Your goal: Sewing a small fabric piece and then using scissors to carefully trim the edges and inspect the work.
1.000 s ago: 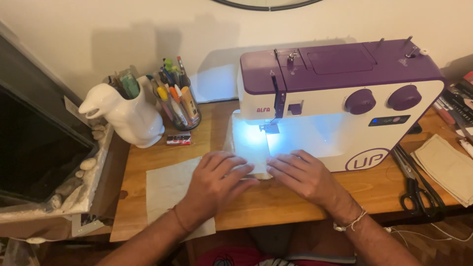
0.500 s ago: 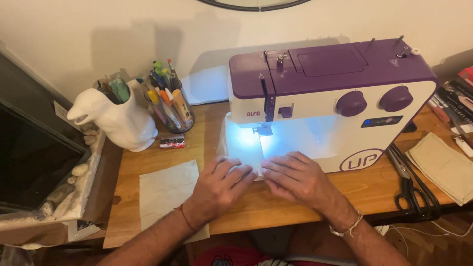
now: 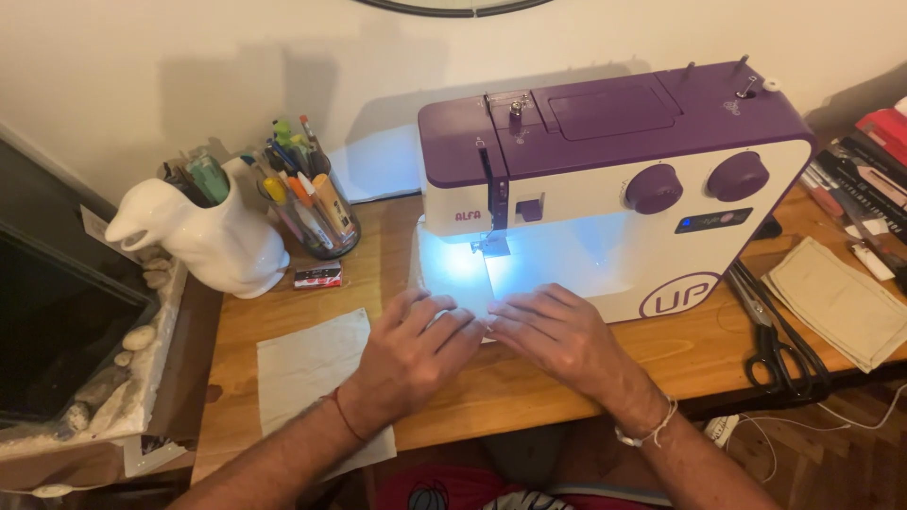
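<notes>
A white and purple sewing machine point(image 3: 614, 179) stands on a wooden table point(image 3: 529, 378), its lamp lighting the bed under the needle point(image 3: 491, 241). My left hand point(image 3: 411, 345) and my right hand point(image 3: 557, 335) lie flat side by side in front of the needle. Both press on a pale piece of fabric point(image 3: 453, 274) that runs under the presser foot. The fingers are spread and point toward the machine. Most of the fabric is hidden under my hands.
A beige fabric square point(image 3: 316, 378) lies left of my hands. A white jug point(image 3: 208, 236) and a glass of pens point(image 3: 312, 208) stand at the back left. Black scissors point(image 3: 779, 340), folded beige fabric point(image 3: 836, 302) and books point(image 3: 864, 161) sit on the right.
The view has shifted a little, so the machine sits further left in the frame. My hands stay flat on the fabric in front of the needle.
</notes>
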